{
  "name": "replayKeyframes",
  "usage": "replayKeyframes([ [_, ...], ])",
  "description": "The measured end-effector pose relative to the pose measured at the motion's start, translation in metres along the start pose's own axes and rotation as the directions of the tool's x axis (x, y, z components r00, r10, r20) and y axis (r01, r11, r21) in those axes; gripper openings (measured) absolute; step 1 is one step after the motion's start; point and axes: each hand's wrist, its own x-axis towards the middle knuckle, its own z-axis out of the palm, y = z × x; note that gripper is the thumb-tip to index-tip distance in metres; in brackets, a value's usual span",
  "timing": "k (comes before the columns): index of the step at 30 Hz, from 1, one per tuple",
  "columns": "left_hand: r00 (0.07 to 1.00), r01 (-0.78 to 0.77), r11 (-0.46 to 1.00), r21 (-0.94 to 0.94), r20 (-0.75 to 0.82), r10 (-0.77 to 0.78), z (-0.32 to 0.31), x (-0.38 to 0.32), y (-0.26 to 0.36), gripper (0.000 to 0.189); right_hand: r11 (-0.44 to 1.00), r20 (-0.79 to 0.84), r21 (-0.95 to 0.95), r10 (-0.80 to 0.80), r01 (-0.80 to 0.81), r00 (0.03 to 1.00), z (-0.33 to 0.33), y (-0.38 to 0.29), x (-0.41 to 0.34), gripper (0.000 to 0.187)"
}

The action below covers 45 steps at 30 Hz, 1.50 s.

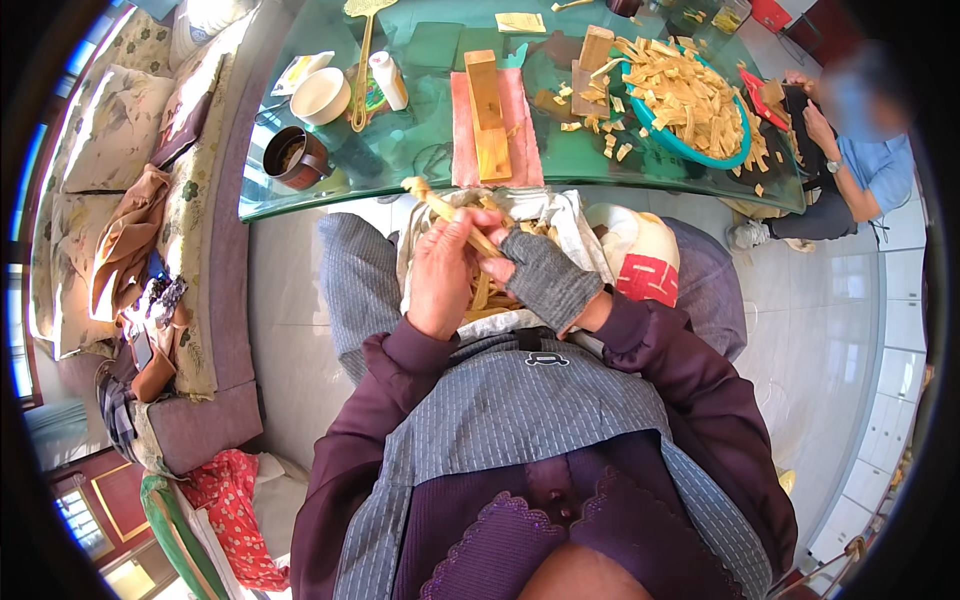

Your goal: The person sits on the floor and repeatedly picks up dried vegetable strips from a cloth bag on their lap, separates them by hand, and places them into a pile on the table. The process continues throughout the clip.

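Observation:
Over my lap, my left hand [442, 270] grips a long pale tan stick [436, 201], which looks like a piece of dried root or bark. It slants up to the left and ends in a knobbly tip. My right hand [544, 274], in a grey fingerless knit glove, closes on the stick's lower end. Its fingertips nearly meet those of my left hand. Whether a small tool is in it, I cannot tell. Below both hands, an open white cloth sack [581, 225] between my knees holds more such sticks [491, 296], partly hidden by the hands.
Ahead, a green glass-topped table [345, 180] carries wooden blocks [487, 112] on a pink towel [465, 161], a turquoise basin [697, 156] of cut pieces, a metal mug [296, 157], a white bowl [321, 96] and a flyswatter [365, 60]. A person [874, 169] sits at right; a sofa [225, 225] stands left.

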Motion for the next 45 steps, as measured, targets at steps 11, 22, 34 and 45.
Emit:
replayKeyframes([
  [11,0.993,-0.100,0.859,0.502,-0.007,0.120,-0.016,0.008,-0.014,0.016,0.981,-0.265,-0.080,-0.190,0.175,0.945,-0.013,-0.009,-0.011,0.016],
  [22,0.821,-0.468,0.099,0.878,0.391,0.415,0.008,-0.003,0.010,0.023,0.686,-0.155,-0.650,-0.543,0.329,0.825,-0.028,-0.009,0.013,0.015],
  [34,0.626,-0.622,0.064,0.780,0.446,0.640,-0.002,0.006,-0.002,0.017,0.976,-0.315,0.054,-0.182,0.209,0.932,-0.003,-0.027,0.007,0.020],
  [45,0.973,0.021,0.998,-0.066,0.233,-0.005,-0.002,0.001,0.000,0.018,0.872,-0.118,-0.455,-0.258,0.179,0.959,-0.010,-0.018,0.000,0.017],
])
